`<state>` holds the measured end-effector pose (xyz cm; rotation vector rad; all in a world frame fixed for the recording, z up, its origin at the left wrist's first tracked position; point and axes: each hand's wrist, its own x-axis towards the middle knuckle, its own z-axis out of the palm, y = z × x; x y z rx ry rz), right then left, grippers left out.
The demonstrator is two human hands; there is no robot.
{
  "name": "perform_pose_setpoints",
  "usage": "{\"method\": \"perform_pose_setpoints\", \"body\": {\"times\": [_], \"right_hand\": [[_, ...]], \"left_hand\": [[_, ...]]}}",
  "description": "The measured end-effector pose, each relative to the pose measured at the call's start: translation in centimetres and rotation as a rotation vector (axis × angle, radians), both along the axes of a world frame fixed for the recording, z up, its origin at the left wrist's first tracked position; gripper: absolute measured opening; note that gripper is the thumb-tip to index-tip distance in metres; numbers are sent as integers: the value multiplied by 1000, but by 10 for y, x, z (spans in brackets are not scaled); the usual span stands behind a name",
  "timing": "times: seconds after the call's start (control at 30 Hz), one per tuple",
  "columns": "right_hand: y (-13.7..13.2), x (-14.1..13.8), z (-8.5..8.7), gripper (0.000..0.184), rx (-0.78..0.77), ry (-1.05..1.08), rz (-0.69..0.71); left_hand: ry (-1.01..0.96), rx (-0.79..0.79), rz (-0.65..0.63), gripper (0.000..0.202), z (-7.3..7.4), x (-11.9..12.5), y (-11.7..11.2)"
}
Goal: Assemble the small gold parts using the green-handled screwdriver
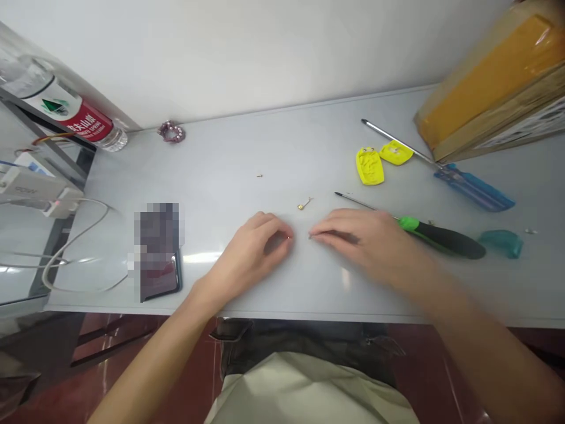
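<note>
My left hand (253, 253) rests on the pale grey table (220, 176), fingers curled, with a tiny metal part (289, 237) glinting at its fingertips. My right hand (353, 241) is blurred, its fingertips close together a short way to the right. Just above the gap between my hands lies a small gold-coloured metal piece (304, 204), and a tiny screw (259, 175) lies farther back. A green-and-black screwdriver (441, 238) lies just beyond my right hand, its thin shaft pointing left.
Farther right lie a blue screwdriver (472, 187), two yellow moulded pieces (369, 166) and a teal piece (502, 243). A cardboard package (489, 88) fills the back right corner. On the left are a phone (159, 253), a beaded bracelet (171, 132), a water bottle (66, 106) and a white cable (75, 247).
</note>
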<state>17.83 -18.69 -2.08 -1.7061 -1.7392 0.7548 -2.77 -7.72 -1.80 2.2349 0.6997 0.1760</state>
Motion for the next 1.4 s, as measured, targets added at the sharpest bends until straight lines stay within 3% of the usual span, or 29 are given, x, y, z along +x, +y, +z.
{"method": "perform_pose_setpoints", "body": {"times": [0.17,0.4,1.0,1.4], "right_hand": [[2,3,-5,24,2,-60,-5],[9,-5,2,21,-21,-34,-5],[41,-10,23,11,-405,164,-61],[43,-8,22,12,-375,144,-58]], "left_hand": [[15,7,14,8,3,1,-1],[4,32,39,8,-1,-3,-1],[-115,33,36,8,-14,-10,3],[-98,56,40,9,-14,-9,1]]}}
